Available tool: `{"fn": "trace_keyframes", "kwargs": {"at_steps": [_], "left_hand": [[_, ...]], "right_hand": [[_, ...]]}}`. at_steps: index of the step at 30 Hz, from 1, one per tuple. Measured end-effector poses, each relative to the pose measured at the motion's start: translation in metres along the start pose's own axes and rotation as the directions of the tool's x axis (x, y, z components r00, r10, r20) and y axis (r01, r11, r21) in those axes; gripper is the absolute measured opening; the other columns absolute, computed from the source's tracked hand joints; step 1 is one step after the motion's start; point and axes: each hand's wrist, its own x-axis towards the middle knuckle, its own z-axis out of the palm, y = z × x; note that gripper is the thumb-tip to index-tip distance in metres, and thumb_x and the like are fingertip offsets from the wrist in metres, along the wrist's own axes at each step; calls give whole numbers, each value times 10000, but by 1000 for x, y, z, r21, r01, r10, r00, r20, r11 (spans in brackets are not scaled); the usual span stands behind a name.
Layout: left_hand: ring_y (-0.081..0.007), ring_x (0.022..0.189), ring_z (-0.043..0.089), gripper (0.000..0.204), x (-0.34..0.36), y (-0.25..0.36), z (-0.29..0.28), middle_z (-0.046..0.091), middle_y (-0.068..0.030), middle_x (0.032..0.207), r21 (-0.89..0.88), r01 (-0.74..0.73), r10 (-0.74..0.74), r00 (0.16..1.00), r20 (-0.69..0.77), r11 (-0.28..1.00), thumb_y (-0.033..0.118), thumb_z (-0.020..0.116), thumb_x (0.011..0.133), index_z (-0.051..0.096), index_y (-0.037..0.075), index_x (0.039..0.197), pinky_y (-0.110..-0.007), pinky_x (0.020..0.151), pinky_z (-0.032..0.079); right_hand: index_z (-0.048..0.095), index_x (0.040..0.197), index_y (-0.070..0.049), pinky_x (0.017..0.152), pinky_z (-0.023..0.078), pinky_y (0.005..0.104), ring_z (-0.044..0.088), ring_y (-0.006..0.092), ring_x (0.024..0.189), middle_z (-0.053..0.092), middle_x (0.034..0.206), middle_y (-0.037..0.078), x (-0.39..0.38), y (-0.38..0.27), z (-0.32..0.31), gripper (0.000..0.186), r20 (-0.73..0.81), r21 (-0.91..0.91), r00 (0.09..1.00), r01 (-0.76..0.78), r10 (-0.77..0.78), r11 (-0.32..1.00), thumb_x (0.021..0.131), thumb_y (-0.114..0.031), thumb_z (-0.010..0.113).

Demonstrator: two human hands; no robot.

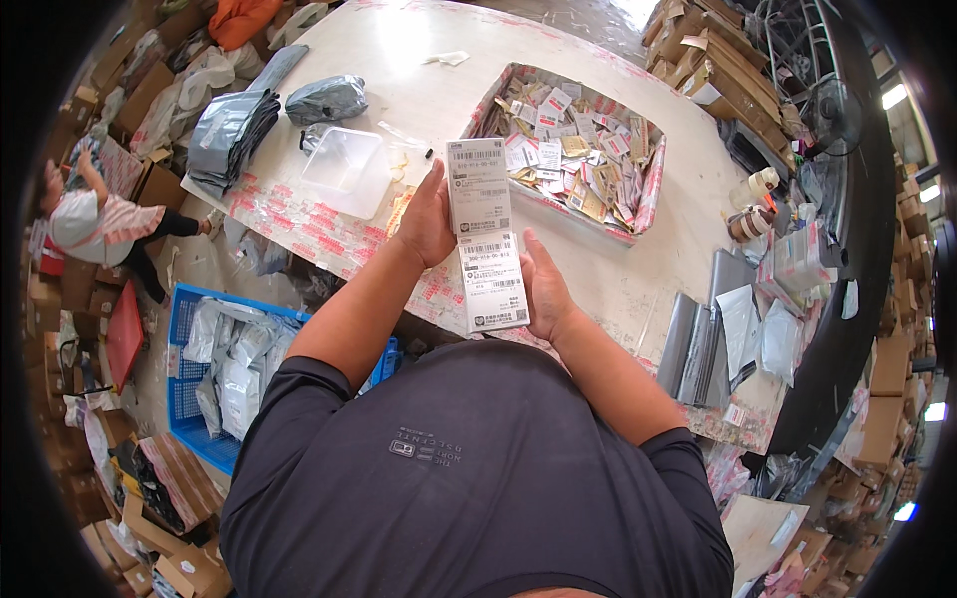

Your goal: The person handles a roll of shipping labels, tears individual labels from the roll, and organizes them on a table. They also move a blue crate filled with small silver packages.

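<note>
Over a broad white tabletop (409, 90) with red-printed patches, two hands hold black-printed, white rectangular paper labels (483, 214).
The left hand (429, 221) grips the upper label's left edge and the right hand (547, 291) the lower one's right edge, fingers partly hidden behind; the labels lie end to end before the dark-shirted chest, and whether they are joined cannot be told. They look light, thin and flexible, likely to crease; the side margins seem the safest hold.

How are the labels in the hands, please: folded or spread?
Spread: two labels show printed faces, one above the other. I cannot tell whether more lie beneath.
</note>
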Motion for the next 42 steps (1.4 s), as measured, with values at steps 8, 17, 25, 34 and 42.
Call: {"fn": "trace_keyframes", "kwargs": {"at_steps": [8,17,25,34,42], "left_hand": [[-353,1254,587,814,4,1,0,598,-171,1374,-17,10,-10,1000,-10,1000,699,402,971,486,35,1434,-532,1086,446],[-336,1215,609,828,1,-2,-1,607,-168,1350,-4,6,-6,1000,-6,1000,713,394,967,493,34,1429,-518,1061,471],[-345,1230,594,807,2,-2,-2,604,-173,1354,-35,17,-17,1000,-4,999,699,391,977,490,39,1430,-525,1077,452],[-347,1247,589,789,0,1,1,601,-150,1378,-39,29,-30,999,-21,999,692,372,986,495,55,1435,-530,1087,443],[-338,1244,593,803,0,1,-4,605,-168,1364,-16,25,-25,1000,-19,1000,703,386,974,486,57,1441,-532,1085,446]], "right_hand": [[518,1354,42,928,585,486,698,319,1061,661,1225,201,10,22,-29,455,-255,-35,962,-106,94,994,1033,-277,471],[515,1363,24,949,570,452,683,302,1097,666,1230,181,2,10,-9,507,-141,-192,988,30,-58,981,1052,-370,442],[527,1354,23,923,581,432,694,281,1075,676,1216,172,-2,10,-8,508,-4,31,1000,-5,5,1000,1043,-372,454],[526,1348,33,910,589,439,701,305,1047,675,1215,172,8,22,-26,477,-189,-150,982,-33,4,988,1037,-326,485],[505,1376,20,946,569,485,683,304,1102,672,1213,186,4,6,-8,595,-56,-72,998,5,-9,997,1043,-468,432]]}}
